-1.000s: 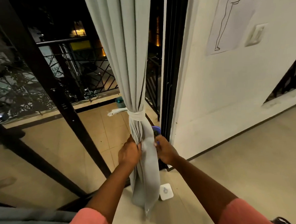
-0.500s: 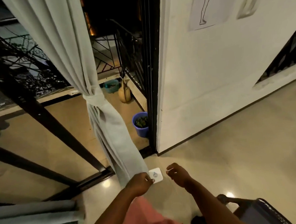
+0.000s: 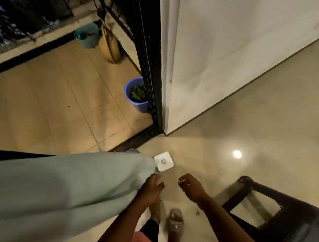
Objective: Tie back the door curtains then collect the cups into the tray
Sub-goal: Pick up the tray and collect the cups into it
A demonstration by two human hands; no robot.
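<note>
Two hands hover low over the glossy floor (image 3: pixel 245 117). The left hand (image 3: pixel 151 189) touches the tip of the pale curtain (image 3: pixel 67 185), which sweeps in from the left; whether its curled fingers pinch the cloth cannot be told. The right hand (image 3: pixel 191 188), just beside it, hangs loosely curled and holds nothing. A small white square device (image 3: pixel 163 161) lies just beyond the curtain's end. Farther off, a blue pot (image 3: pixel 136 94) stands by the black door frame (image 3: pixel 149 57), with the white wall (image 3: pixel 234 45) to the right. A dark stool (image 3: pixel 277 203) sits near right.
</note>
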